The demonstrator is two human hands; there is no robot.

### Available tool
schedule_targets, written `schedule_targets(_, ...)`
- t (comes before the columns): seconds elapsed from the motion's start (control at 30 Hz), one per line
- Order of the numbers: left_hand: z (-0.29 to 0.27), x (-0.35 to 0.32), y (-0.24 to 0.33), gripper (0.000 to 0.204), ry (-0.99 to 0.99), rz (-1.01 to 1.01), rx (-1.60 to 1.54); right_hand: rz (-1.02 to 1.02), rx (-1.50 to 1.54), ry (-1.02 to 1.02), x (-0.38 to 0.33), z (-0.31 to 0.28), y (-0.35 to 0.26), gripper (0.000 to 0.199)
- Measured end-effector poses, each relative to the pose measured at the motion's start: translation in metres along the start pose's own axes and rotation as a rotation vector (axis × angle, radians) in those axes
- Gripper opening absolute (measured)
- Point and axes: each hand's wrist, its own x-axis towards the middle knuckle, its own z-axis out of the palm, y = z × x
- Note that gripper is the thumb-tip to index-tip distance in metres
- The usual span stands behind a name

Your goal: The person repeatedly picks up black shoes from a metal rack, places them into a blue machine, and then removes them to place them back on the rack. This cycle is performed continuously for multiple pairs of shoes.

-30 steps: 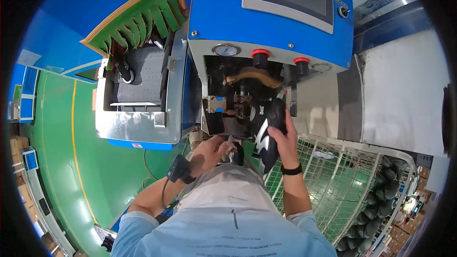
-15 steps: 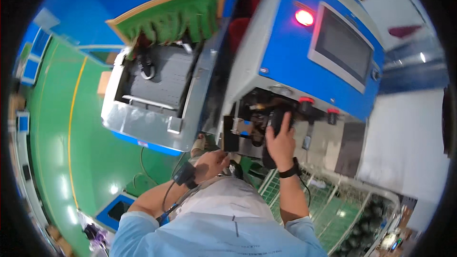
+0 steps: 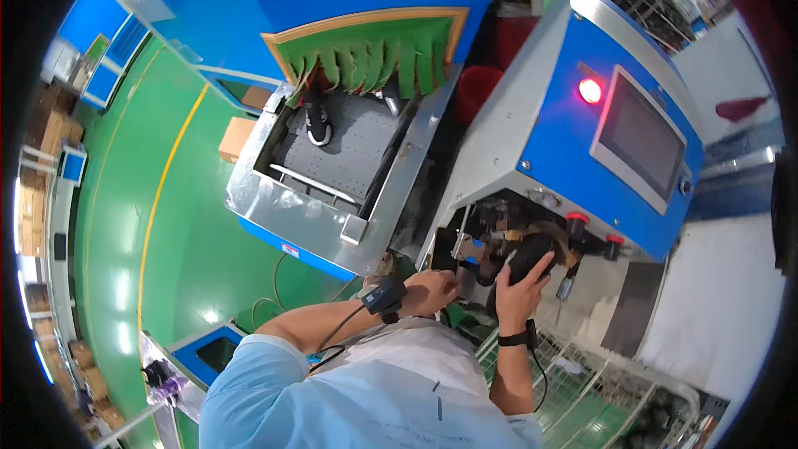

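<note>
A black shoe [image 3: 532, 256] is at the open front of the blue and grey machine [image 3: 544, 129]. My right hand [image 3: 519, 295] grips it from the near side, with the fingers along it and its lower end hidden behind the hand. To the left, my left hand [image 3: 432, 291] is closed beside the machine's lower left corner. Its fingers curl inward, and whatever they may hold is hidden. Metal fittings [image 3: 504, 235] show inside the opening, just beyond the shoe.
A conveyor [image 3: 345, 141] to the left carries dark shoes [image 3: 317, 126] under a green strip curtain [image 3: 366, 58]. Red buttons [image 3: 576, 223] and a glowing red lamp [image 3: 590, 91] are on the machine, next to a screen [image 3: 638, 140]. A wire cart [image 3: 598, 374] stands at lower right.
My view has turned, so the scene sits farther right. The black shoe is tilted more in my right hand, whose fingers have shifted on it. My left hand remains closed near the machine.
</note>
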Motion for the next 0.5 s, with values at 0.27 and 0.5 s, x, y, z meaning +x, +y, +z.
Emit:
schedule_targets(0.27, 0.02, 0.014, 0.025, 0.065, -0.527, -0.418, -1.055, -0.245, 0.176, -0.115, -0.109, -0.08, 0.02, 0.089)
schedule_targets(0.5, 0.056, 0.005, -0.001, 0.043, -0.715, -0.64, -1.095, 0.594, 0.869, -0.514, -0.083, -0.082, 0.037, 0.094)
